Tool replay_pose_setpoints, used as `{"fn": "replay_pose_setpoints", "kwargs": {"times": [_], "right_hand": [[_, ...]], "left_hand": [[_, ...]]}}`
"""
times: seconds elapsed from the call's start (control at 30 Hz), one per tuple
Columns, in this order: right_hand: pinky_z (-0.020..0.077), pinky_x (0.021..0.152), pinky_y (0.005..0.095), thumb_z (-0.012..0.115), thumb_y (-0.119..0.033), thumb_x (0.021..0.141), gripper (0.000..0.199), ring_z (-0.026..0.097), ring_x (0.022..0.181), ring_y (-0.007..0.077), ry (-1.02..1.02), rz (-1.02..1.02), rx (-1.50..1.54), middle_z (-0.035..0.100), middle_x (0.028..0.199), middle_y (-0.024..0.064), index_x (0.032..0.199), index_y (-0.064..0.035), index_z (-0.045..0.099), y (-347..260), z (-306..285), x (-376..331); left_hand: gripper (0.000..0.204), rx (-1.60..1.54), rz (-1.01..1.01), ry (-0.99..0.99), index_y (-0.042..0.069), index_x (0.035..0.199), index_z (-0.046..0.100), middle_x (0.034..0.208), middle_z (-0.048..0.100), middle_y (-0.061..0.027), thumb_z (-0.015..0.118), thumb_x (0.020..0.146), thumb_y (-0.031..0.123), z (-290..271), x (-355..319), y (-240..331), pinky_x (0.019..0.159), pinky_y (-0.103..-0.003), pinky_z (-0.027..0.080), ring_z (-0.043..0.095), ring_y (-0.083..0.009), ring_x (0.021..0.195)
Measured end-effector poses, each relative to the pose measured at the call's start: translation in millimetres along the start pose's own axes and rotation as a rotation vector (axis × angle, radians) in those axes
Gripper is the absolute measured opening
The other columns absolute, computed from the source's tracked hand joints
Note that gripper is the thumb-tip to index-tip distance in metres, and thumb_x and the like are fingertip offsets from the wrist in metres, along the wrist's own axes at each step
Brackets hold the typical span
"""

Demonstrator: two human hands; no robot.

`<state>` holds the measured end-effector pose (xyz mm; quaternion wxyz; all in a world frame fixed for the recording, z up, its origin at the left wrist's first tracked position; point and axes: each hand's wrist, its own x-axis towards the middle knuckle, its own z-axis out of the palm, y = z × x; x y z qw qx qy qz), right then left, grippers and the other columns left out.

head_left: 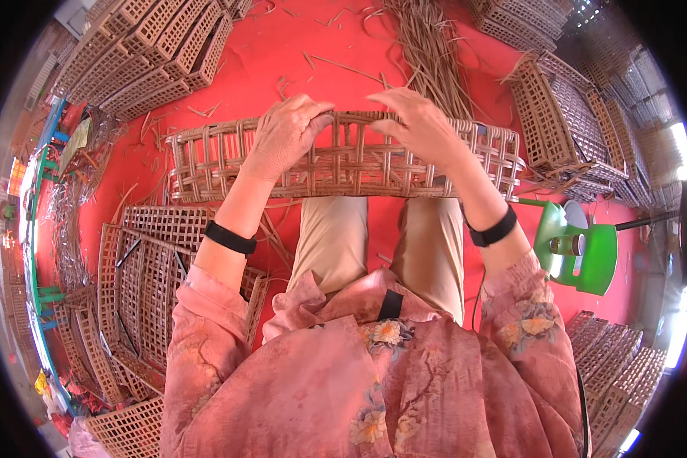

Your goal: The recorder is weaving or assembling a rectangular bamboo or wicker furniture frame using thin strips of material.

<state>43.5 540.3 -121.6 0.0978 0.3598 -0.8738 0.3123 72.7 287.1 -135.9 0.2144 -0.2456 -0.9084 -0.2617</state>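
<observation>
- Across our knees lies a long open-lattice woven cane basket (206, 156), its walls already woven.
- Our left hand (286, 133) and right hand (416, 126) both grip its rim, apparently unfinished.

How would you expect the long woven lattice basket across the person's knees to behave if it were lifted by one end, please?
The lattice basket is probably light for its size, being mostly open gaps between thin strips. It likely flexes or sags somewhat, since it is long and open-weave. Both hands, left hand and right hand, grip its far rim, suggesting it holds shape but needs steadying.
</observation>
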Motion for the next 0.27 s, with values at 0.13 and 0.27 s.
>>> {"fn": "replay_pose_setpoints", "kwargs": {"times": [0.13, 0.27], "right_hand": [[0.0448, 0.094, 0.044, 0.068, -0.022, 0.085, 0.043, 0.06, 0.11, 0.0339, -0.018, 0.038, -0.23, 0.065, 0.113, 0.0124, 0.124, -0.0081, 0.061, 7.7, -15.2, -26.5], [0.0422, 0.098, 0.0428, 0.072, -0.026, 0.082, 0.047, 0.061, 0.11, 0.0282, -0.057, 0.072, -0.22, 0.066, 0.115, 0.0135, 0.124, -0.0113, 0.06, 15.3, -6.8, -23.2]], "left_hand": [[0.031, 0.022, 0.111, 0.019, 0.007, 0.118, 0.067, 0.103, 0.066, -0.0102, 0.064, 0.089, 0.016, 17.2, 7.6, 21.0, 0.083, -0.039, 0.051, 0.064, -0.03, 0.093], [0.04, -0.052, -0.005, -0.17, 0.009, 0.126, 0.063, 0.113, 0.065, -0.011, 0.066, 0.086, 0.014, 16.9, 12.9, 19.4, 0.096, -0.041, 0.047, 0.062, -0.0296, 0.104]]}}
